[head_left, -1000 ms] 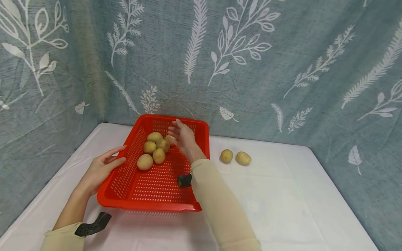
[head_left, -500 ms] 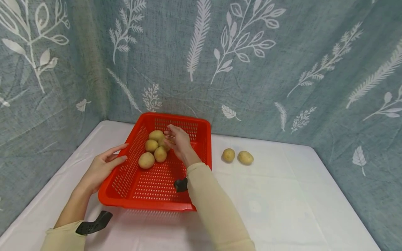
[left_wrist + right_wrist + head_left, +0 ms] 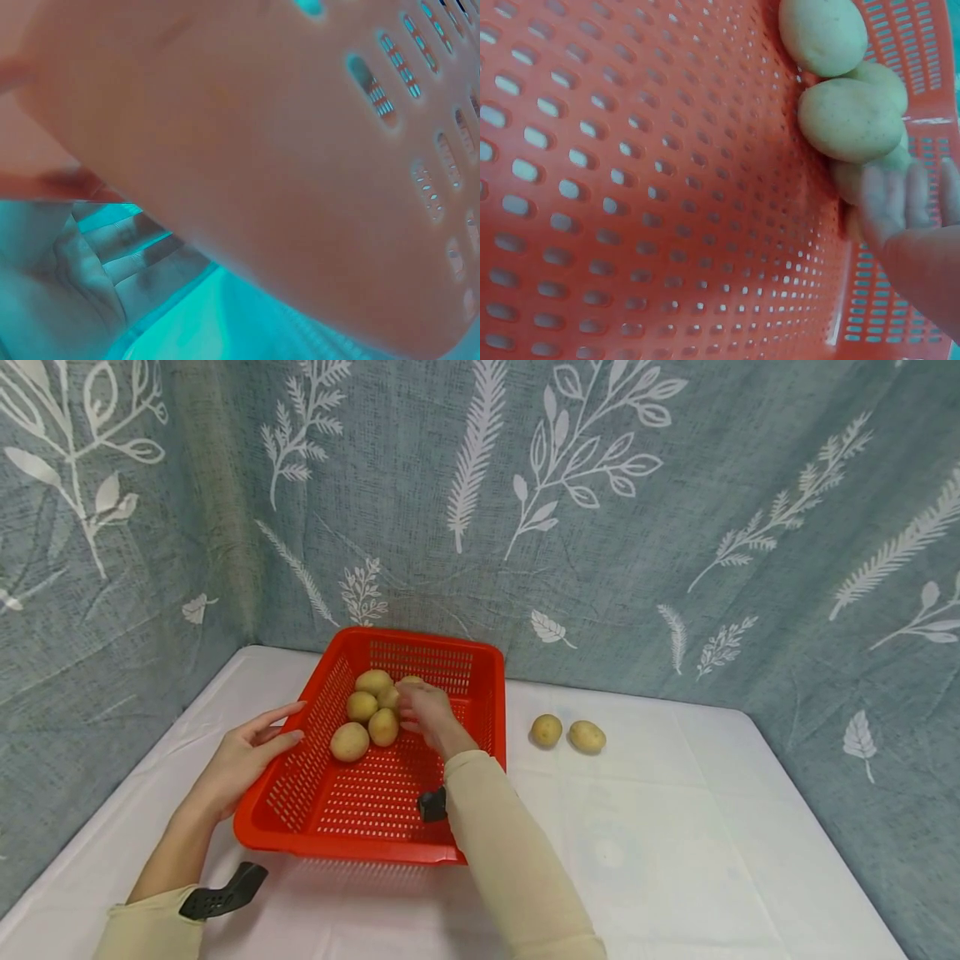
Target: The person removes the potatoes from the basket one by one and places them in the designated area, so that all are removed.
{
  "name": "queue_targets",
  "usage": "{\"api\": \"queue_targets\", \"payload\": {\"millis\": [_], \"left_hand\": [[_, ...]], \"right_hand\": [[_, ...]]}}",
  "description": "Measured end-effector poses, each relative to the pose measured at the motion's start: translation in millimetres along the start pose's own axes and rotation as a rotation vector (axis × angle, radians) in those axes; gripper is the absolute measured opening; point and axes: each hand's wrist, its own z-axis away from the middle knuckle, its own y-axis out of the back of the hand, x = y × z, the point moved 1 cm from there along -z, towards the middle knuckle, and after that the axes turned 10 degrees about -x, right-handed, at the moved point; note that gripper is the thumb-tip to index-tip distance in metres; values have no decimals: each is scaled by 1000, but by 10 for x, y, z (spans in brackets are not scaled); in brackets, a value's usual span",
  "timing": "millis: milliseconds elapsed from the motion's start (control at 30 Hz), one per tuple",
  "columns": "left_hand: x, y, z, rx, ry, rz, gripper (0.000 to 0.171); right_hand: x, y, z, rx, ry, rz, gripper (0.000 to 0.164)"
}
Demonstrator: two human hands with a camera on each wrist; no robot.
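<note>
Clustered potatoes (image 3: 383, 727) in the red basket (image 3: 360, 810) should handle firm, smooth; grasp mid-body. Right grip (image 3: 426, 706): fingers loosely extended beside them (contact unclear). Left grip (image 3: 243, 756): fingers straightened, touching the basket.

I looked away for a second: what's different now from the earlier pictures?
The right hand has moved down and a bit left, its fingertips now lower beside the potatoes in the basket. Nothing has visibly been picked up or let go. The left hand stays at the left rim of the basket, and the two potatoes outside stay put.
</note>
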Motion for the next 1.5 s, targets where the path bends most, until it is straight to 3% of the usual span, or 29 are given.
{"api": "queue_targets", "payload": {"millis": [333, 667, 967, 1200, 1500], "left_hand": [[28, -9, -3, -6, 7, -4, 61], [5, -3, -12, -7, 11, 23, 60], [7, -10, -23, -8, 15, 31, 60], [21, -6, -15, -15, -2, 49, 58], [10, -7, 4, -2, 8, 43, 59]], "right_hand": [[47, -3, 33, -47, -112, 90, 38], [116, -9, -17, -154, -191, 91, 37], [131, 4, 25, -203, -194, 124, 46], [137, -3, 21, -208, -185, 167, 30], [144, -30, 27, -212, -176, 219, 30]]}}
